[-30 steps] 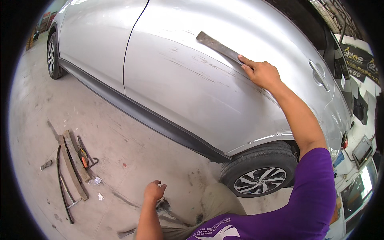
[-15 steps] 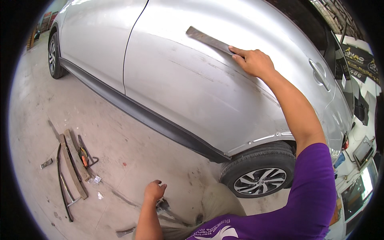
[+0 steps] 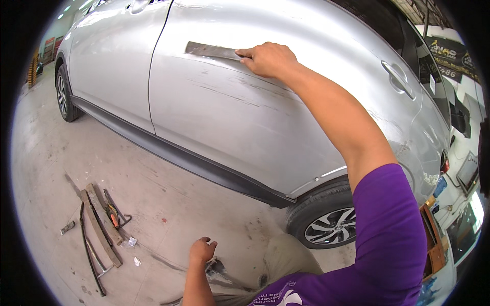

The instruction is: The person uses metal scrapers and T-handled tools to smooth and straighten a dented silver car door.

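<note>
My right hand [image 3: 270,58] grips one end of a flat, worn metal bar [image 3: 212,50]. The bar lies along the upper part of the silver car's rear door [image 3: 214,117], pointing left toward the door seam. Below it, dark scratches and scraped lines [image 3: 235,94] run across the panel. Low down, my left hand [image 3: 203,250] hangs near my knee, its fingers loosely bent and apart, with nothing visible in them.
On the floor at left lie wooden bars [image 3: 99,224], a curved black rod [image 3: 88,250], an orange-handled tool [image 3: 113,217] and a small block [image 3: 67,227]. The rear wheel [image 3: 329,219] stands by my knee. A door handle [image 3: 398,79] juts out at right.
My right hand has carried the metal bar left along the door, and the bar has turned nearly level. The view has shifted slightly. My left hand stays low by my knee.
</note>
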A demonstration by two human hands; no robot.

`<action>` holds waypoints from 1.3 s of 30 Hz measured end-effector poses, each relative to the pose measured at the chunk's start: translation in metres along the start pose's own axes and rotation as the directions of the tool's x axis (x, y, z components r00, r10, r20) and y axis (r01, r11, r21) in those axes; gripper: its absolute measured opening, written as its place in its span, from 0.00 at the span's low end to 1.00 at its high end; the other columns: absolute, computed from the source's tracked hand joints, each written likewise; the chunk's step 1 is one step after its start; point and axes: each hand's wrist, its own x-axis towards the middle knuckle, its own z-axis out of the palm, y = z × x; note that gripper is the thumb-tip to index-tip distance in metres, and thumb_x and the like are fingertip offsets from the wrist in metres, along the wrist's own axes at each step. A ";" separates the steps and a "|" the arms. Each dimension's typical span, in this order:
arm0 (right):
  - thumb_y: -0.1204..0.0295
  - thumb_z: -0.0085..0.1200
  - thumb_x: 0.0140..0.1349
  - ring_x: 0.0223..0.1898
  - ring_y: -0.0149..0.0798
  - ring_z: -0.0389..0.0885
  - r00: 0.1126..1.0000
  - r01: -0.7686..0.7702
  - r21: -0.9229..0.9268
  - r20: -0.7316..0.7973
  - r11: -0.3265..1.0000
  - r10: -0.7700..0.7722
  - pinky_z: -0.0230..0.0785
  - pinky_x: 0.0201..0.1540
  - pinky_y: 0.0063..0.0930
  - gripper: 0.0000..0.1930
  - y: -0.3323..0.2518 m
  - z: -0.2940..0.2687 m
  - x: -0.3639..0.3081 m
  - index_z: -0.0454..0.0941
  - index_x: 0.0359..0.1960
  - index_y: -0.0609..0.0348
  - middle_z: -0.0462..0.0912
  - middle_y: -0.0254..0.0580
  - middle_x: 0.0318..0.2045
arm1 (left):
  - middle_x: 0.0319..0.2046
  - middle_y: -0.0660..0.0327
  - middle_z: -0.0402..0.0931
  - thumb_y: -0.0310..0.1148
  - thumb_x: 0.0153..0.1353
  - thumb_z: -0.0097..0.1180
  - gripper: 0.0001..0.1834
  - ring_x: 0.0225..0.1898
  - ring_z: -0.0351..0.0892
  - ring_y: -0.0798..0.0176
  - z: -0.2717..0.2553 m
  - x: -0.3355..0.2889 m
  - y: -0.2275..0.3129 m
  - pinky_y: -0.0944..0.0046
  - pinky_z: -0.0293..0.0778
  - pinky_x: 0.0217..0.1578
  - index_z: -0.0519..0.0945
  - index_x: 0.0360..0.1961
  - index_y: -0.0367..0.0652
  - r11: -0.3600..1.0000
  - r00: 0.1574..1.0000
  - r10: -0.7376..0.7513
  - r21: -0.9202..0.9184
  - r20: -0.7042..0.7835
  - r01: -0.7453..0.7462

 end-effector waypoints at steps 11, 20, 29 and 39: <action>0.52 0.37 0.72 0.42 0.38 0.82 0.995 -0.073 0.066 -0.066 0.995 0.077 0.77 0.43 0.38 0.21 -0.011 0.011 0.014 0.70 0.65 0.23 0.85 0.33 0.34 | 0.42 0.45 0.83 0.49 0.58 0.59 0.27 0.47 0.82 0.45 0.001 0.000 0.004 0.52 0.76 0.51 0.82 0.50 0.37 0.999 0.999 0.032 -0.028 -0.039 -0.033; 0.53 0.34 0.73 0.46 0.42 0.82 0.999 -0.035 0.019 0.028 0.999 0.034 0.77 0.45 0.40 0.22 -0.020 0.007 0.011 0.66 0.67 0.25 0.85 0.35 0.40 | 0.48 0.43 0.81 0.49 0.58 0.60 0.27 0.53 0.78 0.43 -0.007 0.000 0.004 0.50 0.73 0.54 0.82 0.50 0.38 0.998 0.999 -0.008 -0.067 0.034 0.010; 0.52 0.36 0.73 0.45 0.42 0.82 1.000 -0.006 0.061 -0.011 0.998 0.007 0.77 0.46 0.40 0.22 -0.038 0.004 0.014 0.67 0.67 0.25 0.85 0.36 0.39 | 0.47 0.44 0.81 0.49 0.58 0.59 0.26 0.52 0.78 0.43 -0.008 -0.002 0.003 0.50 0.74 0.54 0.82 0.50 0.39 0.999 1.000 -0.006 -0.047 0.006 0.006; 0.51 0.38 0.72 0.43 0.42 0.83 0.992 -0.077 0.098 -0.095 0.992 0.086 0.77 0.45 0.41 0.22 -0.018 0.010 0.004 0.69 0.66 0.29 0.86 0.35 0.36 | 0.44 0.46 0.83 0.49 0.58 0.59 0.27 0.49 0.81 0.46 -0.004 0.001 -0.001 0.52 0.75 0.52 0.81 0.51 0.39 0.998 1.000 -0.003 -0.060 -0.015 0.002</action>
